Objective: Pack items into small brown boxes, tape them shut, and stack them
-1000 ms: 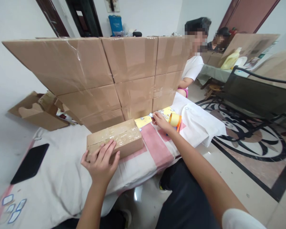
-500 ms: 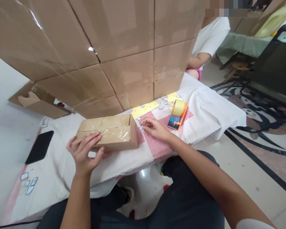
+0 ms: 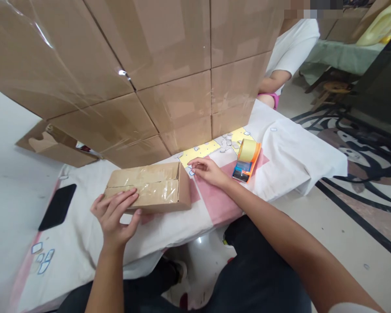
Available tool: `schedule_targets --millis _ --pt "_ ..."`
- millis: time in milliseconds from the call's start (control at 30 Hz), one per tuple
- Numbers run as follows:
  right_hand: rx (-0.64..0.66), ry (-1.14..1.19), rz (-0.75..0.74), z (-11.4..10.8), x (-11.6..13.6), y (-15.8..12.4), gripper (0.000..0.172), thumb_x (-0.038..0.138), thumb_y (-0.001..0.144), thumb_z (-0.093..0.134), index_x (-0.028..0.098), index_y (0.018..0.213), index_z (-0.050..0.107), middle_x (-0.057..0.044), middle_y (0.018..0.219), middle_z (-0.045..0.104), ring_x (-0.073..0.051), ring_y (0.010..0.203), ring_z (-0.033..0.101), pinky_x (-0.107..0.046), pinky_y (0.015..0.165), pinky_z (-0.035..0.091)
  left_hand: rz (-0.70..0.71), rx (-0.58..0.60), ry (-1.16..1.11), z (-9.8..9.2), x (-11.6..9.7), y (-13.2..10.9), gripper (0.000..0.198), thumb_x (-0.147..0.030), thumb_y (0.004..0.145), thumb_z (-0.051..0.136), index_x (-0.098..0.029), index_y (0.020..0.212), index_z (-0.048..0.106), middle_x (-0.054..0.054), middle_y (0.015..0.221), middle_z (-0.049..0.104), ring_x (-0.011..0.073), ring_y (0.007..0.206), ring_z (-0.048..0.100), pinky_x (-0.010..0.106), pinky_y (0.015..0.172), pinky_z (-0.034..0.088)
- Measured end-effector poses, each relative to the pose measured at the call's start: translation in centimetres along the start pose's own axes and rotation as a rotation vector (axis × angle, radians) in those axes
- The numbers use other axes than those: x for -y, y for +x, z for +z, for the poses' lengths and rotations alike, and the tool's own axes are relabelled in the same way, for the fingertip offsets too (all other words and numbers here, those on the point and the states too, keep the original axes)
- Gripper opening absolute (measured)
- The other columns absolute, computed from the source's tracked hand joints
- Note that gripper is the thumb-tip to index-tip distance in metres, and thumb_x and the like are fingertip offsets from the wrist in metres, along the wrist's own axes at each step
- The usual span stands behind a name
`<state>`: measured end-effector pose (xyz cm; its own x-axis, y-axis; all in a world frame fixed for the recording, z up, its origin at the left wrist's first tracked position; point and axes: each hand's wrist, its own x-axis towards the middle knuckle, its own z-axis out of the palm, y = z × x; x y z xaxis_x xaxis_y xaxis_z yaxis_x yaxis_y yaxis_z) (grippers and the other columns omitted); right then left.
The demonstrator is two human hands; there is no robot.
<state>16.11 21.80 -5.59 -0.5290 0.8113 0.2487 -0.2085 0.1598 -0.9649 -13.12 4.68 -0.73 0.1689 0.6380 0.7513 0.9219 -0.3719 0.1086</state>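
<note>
A small cardboard box (image 3: 159,184) with clear tape across its top lies on the cloth-covered table. My left hand (image 3: 117,213) rests on its left part, fingers spread over the top and the thumb by the front side. Just off the box's right end, my right hand (image 3: 208,170) hovers above the cloth with loosely bent fingers, and nothing shows in it. To the right of that hand sits an orange tape dispenser (image 3: 256,158) carrying a roll of yellowish tape (image 3: 247,150).
Taped cardboard boxes (image 3: 179,100) form a tall stack behind the small box. An open carton (image 3: 61,148) stands at the left, near a black flat phone-like object (image 3: 57,207). A person in a white sleeve (image 3: 295,45) is beyond the stack.
My right hand has shifted slightly, its fingers now nearer the box's far right corner. My left hand stays on the box. The whole view has tilted a little.
</note>
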Motion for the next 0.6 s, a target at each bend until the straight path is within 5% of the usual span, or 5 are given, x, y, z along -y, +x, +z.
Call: schedule_targets --millis 267,600 --pt "0.040 0.231 0.055 3.3 0.7 -3.2 0.032 0.024 0.077 0.076 0.020 0.103 0.058 0.001 0.091 0.058 -0.010 0.078 0.062 -0.024 0.073 0.051 -0.051 0.118 -0.077 -1.0 0.6 -0.2 0.033 -0.029 0.087 0.064 -0.023 0.119 0.067 0.012 0.124 0.070 0.0316 0.119 0.058 0.061 0.116 0.024" --pt "-0.094 0.282 0.145 4.5 0.7 -3.2 0.035 0.022 0.065 0.083 0.021 0.088 0.056 0.004 0.081 0.063 -0.010 0.074 0.062 -0.026 0.076 0.050 -0.094 0.172 -0.093 -1.5 0.1 0.3 0.032 -0.037 0.090 0.061 -0.023 0.118 0.066 0.010 0.127 0.068 0.0302 0.121 0.055 0.061 0.117 0.022"
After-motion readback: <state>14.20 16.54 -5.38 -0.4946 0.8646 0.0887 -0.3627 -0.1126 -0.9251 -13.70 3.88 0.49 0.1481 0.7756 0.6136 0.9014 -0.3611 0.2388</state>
